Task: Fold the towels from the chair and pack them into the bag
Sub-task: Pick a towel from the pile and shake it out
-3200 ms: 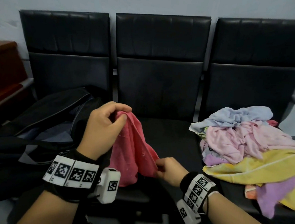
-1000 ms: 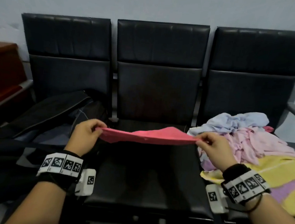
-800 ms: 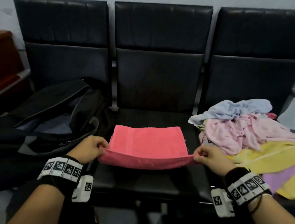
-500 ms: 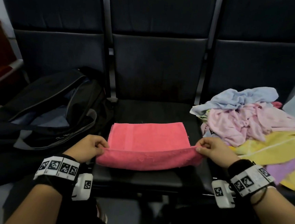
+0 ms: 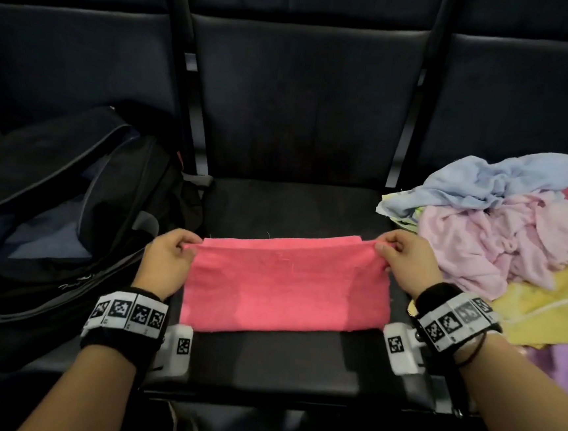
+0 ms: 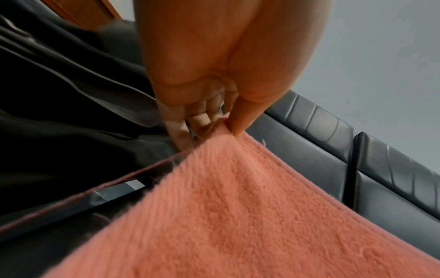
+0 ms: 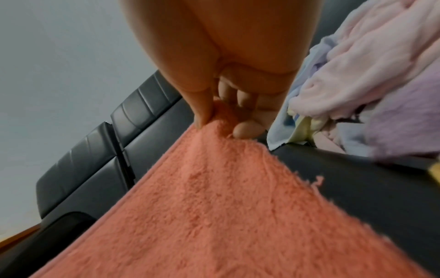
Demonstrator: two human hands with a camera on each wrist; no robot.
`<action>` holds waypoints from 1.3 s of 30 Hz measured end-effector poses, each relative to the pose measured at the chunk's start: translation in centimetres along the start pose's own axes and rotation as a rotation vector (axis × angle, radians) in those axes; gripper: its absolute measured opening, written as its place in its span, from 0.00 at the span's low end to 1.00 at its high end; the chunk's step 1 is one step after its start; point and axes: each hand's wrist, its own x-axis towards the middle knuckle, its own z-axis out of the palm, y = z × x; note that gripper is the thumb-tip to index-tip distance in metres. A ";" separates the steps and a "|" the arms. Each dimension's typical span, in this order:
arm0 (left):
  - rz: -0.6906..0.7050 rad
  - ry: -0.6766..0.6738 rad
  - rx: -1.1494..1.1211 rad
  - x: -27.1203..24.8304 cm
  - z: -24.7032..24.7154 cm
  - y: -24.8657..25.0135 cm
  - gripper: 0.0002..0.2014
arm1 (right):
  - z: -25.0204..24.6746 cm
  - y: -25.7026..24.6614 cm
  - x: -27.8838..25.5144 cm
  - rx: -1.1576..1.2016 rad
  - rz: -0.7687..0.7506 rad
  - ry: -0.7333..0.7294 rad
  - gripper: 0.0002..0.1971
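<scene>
A pink towel [image 5: 287, 284] lies folded in half on the middle black seat [image 5: 283, 363]. My left hand [image 5: 183, 246] pinches its far left corner between thumb and fingers [image 6: 235, 120]. My right hand [image 5: 384, 246] pinches the far right corner, thumb [image 7: 202, 112] on top. The towel fills the lower part of both wrist views [image 6: 250, 216] [image 7: 214, 216]. An open black bag [image 5: 52, 215] sits on the left seat. A pile of unfolded towels [image 5: 500, 234] in blue, pale pink, yellow and purple covers the right seat.
Black seat backs [image 5: 300, 96] rise behind all three seats. The towel pile [image 7: 369, 75] lies close to my right hand. The bag's dark fabric [image 6: 59, 94] is just left of my left hand. The seat's front edge is near my wrists.
Both hands carried the towel's near edge forward over the far half, so the towel now lies doubled on the seat. The head view has moved closer and lower.
</scene>
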 end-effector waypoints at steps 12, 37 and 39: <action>-0.123 -0.003 0.082 3.5 4.1 -2.3 0.17 | 4.5 4.2 4.7 -0.313 0.185 -0.089 0.13; -0.013 -0.116 0.093 -5.9 4.6 -2.2 0.12 | 0.7 -3.6 -5.2 0.544 0.547 -0.278 0.13; -0.029 -0.117 -0.013 -5.6 4.5 -1.9 0.12 | 2.7 -7.2 -5.5 0.496 0.443 -0.325 0.13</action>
